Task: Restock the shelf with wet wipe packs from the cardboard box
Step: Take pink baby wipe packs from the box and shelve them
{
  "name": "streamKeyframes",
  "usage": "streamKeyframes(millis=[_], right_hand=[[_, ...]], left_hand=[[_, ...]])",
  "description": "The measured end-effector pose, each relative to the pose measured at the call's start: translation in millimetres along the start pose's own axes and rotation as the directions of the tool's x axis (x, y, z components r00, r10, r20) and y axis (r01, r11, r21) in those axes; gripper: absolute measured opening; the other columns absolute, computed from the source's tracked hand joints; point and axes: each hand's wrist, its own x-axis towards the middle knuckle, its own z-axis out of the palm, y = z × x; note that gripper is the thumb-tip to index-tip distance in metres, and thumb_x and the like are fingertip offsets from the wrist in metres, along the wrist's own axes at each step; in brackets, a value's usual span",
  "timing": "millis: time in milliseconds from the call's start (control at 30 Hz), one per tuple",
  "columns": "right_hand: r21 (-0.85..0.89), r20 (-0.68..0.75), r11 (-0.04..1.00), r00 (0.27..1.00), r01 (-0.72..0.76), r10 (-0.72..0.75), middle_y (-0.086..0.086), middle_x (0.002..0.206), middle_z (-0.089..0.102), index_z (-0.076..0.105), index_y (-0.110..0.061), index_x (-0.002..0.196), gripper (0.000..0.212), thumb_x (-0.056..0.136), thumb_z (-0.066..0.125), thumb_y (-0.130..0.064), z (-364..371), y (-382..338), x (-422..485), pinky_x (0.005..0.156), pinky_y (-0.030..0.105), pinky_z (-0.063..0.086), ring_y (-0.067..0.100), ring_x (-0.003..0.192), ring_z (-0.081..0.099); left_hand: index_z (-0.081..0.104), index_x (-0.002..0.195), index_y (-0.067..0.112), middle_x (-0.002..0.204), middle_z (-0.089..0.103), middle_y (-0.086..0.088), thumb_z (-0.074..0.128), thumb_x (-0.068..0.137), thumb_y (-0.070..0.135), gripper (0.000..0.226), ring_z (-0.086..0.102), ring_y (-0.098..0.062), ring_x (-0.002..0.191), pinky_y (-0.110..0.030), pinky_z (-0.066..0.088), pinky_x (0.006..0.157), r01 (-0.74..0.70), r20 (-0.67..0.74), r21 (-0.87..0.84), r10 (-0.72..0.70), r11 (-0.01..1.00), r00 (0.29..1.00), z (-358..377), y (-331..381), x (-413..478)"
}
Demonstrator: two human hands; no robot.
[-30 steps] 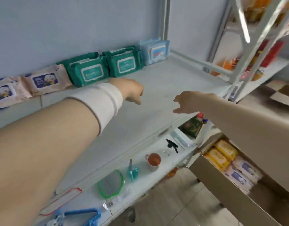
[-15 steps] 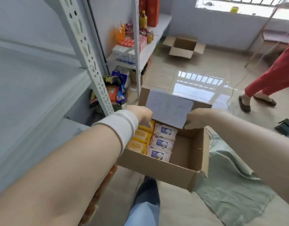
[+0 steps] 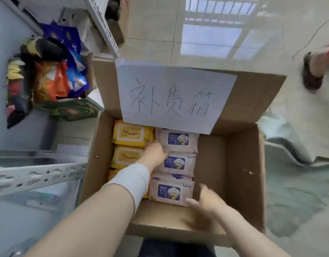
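Cardboard box point(image 3: 241, 173): open, standing on the floor point(image 3: 206, 52) beside the shelf rail point(image 3: 37, 175). The far flap is raised and carries a paper sheet point(image 3: 174, 95) with handwritten characters.

Contents: two columns of wet wipe packs lying flat against the box's left side; the right side shows bare cardboard. Yellow packs point(image 3: 132, 134) form the left column, each with a pale label reading "wipes". Two are plain to see; a third is mostly hidden under the forearm. Pale pink packs point(image 3: 176, 140) form the right column, three in number, each with a purple "Baby Wipes" label and a cartoon figure.

Left hand point(image 3: 154, 154), with a white wristband point(image 3: 130, 180) on the wrist: inside the box, back uppermost, at the seam between the two columns, against the middle pink pack. Fingers are hidden; grip cannot be told.

Right hand point(image 3: 206, 201): fingers spread, holding nothing, at the near right corner of the nearest pink pack. The hand is blurred, so contact is uncertain.

Surroundings: snack bags point(image 3: 48, 78) on the low shelf at left, a grey-green cloth point(image 3: 297, 191) at right.
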Motion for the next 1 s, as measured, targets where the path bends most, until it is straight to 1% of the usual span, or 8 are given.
streamKeyframes(millis=[133,233,333,467,667,800,933,1000], right_hand=[[0.269,-0.037,0.963,0.999,-0.022,0.033,0.012,0.127,0.057,0.048,-0.005,0.128,0.067,0.082,0.06,-0.052,49.0,-7.1,76.8,0.098,0.03,0.043,0.025,0.117,0.054],[0.404,-0.15,0.909,0.973,-0.104,0.178,0.016,0.123,0.055,0.038,0.0,0.124,0.083,0.068,0.077,-0.047,65.2,-7.3,91.9,0.091,0.032,0.043,0.03,0.117,0.053],[0.465,-0.119,0.881,0.979,-0.093,0.166,0.009,0.12,0.061,0.047,-0.008,0.122,0.077,0.062,0.082,-0.042,68.5,-3.4,96.6,0.09,0.031,0.047,0.026,0.114,0.056],[0.538,-0.022,0.843,1.0,0.008,0.004,-0.004,0.112,0.069,0.064,-0.022,0.11,0.05,0.065,0.082,-0.034,56.8,2.1,97.5,0.084,0.017,0.044,0.013,0.107,0.063],[0.552,-0.106,0.825,0.991,0.123,-0.077,-0.001,0.096,0.074,0.072,-0.018,0.098,0.036,0.065,0.083,-0.028,22.0,29.2,71.0,0.082,0.026,0.052,0.013,0.089,0.068],[0.648,-0.165,0.747,0.985,0.147,-0.051,0.0,0.092,0.075,0.071,-0.023,0.086,0.023,0.067,0.082,-0.017,-1.9,65.5,26.9,0.084,0.035,0.055,0.014,0.085,0.07],[0.639,-0.205,0.747,0.977,0.183,-0.063,0.003,0.095,0.072,0.068,-0.019,0.098,0.032,0.07,0.08,-0.012,-20.2,97.7,-23.9,0.078,0.035,0.057,0.018,0.084,0.068],[0.6,-0.24,0.768,0.966,0.226,-0.098,0.004,0.093,0.07,0.066,-0.015,0.103,0.036,0.07,0.079,-0.01,-24.4,107.9,-50.9,0.065,0.027,0.056,0.016,0.079,0.067]], left_hand=[[0.025,0.143,0.009,0.14,0.04,-0.016,0.054,0.09,0.037,0.066,0.041,-0.033,0.125,-0.039,0.036,0.103,0.06,-0.188,-0.045,-0.067,0.997,0.98,47.0,-2.1,77.7],[0.02,0.142,0.004,0.137,0.037,-0.02,0.055,0.085,0.049,0.081,0.036,-0.035,0.125,-0.04,0.032,0.103,0.18,-0.325,-0.019,-0.177,0.983,0.929,71.8,1.9,94.4],[0.03,0.134,0.003,0.13,0.046,-0.017,0.072,0.072,0.046,0.086,0.046,-0.034,0.119,-0.041,0.043,0.097,0.158,-0.435,-0.26,-0.261,0.953,0.862,74.3,5.3,96.3],[0.054,0.117,0.005,0.117,0.063,-0.012,0.075,0.071,0.042,0.062,0.06,-0.03,0.107,-0.038,0.051,0.089,0.067,-0.235,-0.464,-0.196,0.883,0.952,67.2,9.1,99.1],[0.052,0.121,0.007,0.121,0.06,-0.01,0.07,0.079,0.033,0.053,0.057,-0.028,0.111,-0.029,0.045,0.081,0.078,-0.139,-0.569,-0.189,0.819,0.972,59.7,20.5,79.0],[0.059,0.103,0.01,0.111,0.063,-0.013,0.064,0.084,0.025,0.024,0.059,-0.032,0.108,-0.038,0.049,0.088,0.078,-0.131,-0.64,-0.208,0.764,0.969,53.4,18.9,32.2],[0.048,0.125,0.0,0.123,0.059,-0.019,0.068,0.082,0.018,0.051,0.058,-0.032,0.111,-0.041,0.047,0.096,0.063,-0.191,-0.723,-0.287,0.688,0.939,44.1,-6.8,-39.3],[0.044,0.128,0.003,0.125,0.058,-0.017,0.07,0.08,0.014,0.056,0.057,-0.03,0.113,-0.039,0.046,0.097,0.0,-0.268,-0.72,-0.277,0.694,0.923,38.0,-20.6,-84.9]])
